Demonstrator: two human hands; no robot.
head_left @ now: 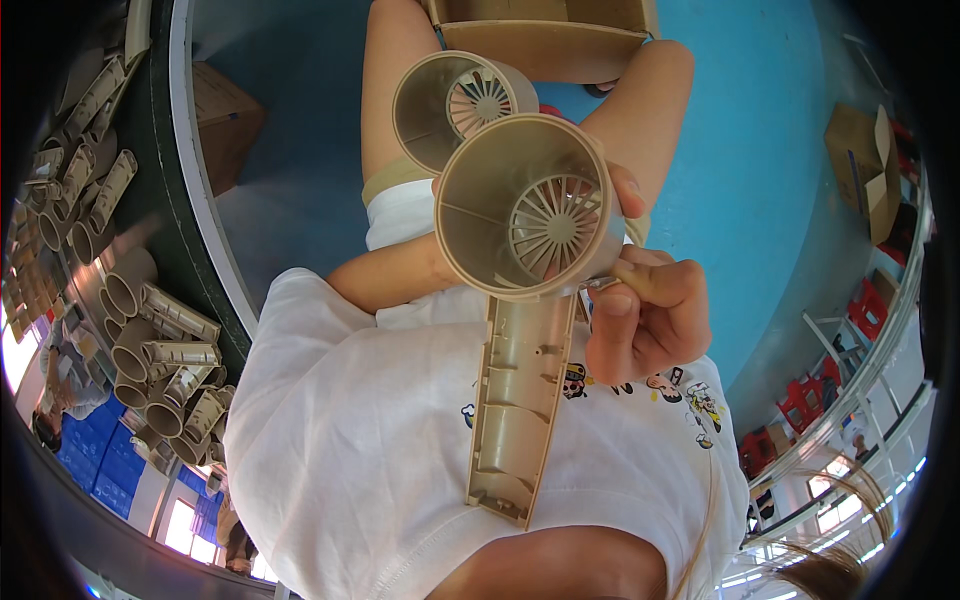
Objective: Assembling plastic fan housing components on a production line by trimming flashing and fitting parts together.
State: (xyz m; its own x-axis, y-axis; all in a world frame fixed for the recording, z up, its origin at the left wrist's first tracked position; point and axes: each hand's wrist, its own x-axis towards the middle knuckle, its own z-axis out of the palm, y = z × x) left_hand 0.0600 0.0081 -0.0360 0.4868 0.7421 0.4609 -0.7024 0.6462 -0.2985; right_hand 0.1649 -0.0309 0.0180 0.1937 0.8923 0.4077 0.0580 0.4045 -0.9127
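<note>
A beige plastic cup (485,215) with a slotted, fan-like round bottom faces me, its long open channel handle (515,410) pointing toward my chest. My left forearm passes behind it, and fingers of my left hand (626,190) curl round its far right side; the palm is hidden. My right hand (650,315) is closed in a pinch on a small shiny metal piece (600,283), held against the cup's lower right rim. Just beyond, over my lap, is a second beige cup (420,110) with a similar slotted bottom; what supports it is hidden.
Many similar beige cups with handles (165,370) lie piled on the dark worktable (170,190) at left. An open cardboard box (545,50) stands ahead, another box (225,125) beside the table. At right are a carton (860,170) and red stools (800,400).
</note>
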